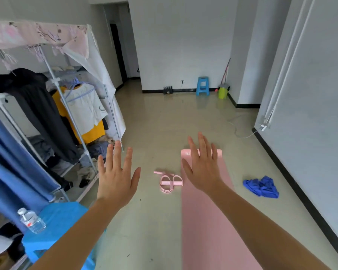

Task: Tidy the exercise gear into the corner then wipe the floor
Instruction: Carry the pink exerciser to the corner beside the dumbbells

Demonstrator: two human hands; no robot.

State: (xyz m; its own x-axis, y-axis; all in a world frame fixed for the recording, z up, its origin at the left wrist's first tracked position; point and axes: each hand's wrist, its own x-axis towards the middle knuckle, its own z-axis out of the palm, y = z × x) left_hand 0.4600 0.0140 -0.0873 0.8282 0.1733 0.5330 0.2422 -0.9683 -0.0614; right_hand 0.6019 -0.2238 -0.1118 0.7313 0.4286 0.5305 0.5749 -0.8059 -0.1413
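Note:
A pink exercise mat (203,221) lies unrolled on the floor, running from the near right toward the middle of the room. Just left of it lies a pink pedal resistance band (169,182). A crumpled blue cloth (261,187) sits on the floor to the mat's right, near the wall. My left hand (116,178) and my right hand (202,170) are both held out in front of me, palms down, fingers spread, holding nothing. The right hand hovers over the mat's far end; the left hand is left of the band.
A fabric wardrobe (53,106) full of hanging clothes lines the left side. A blue stool (55,228) with a water bottle (31,221) stands near left. At the far wall are another blue stool (202,85), a green bucket (223,91), a mop and a white cable (240,133).

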